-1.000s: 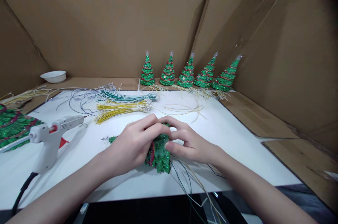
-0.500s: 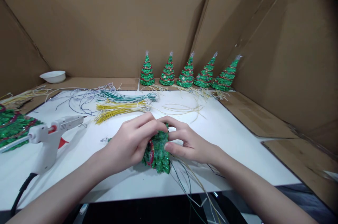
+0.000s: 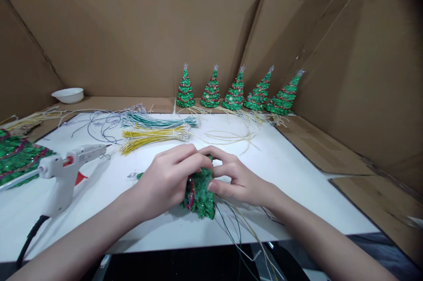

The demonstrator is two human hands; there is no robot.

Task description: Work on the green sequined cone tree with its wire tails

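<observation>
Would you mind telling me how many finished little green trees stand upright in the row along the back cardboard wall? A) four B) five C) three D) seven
B: five small green trees stand side by side at the foot of the cardboard wall, while a sixth tree lies on its side between the left hand and the right hand on the white table.

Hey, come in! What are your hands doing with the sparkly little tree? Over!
Left hand and right hand both gripping sequin tree, lying on white table. Wires trail from its base. Glue gun parked left.
</observation>
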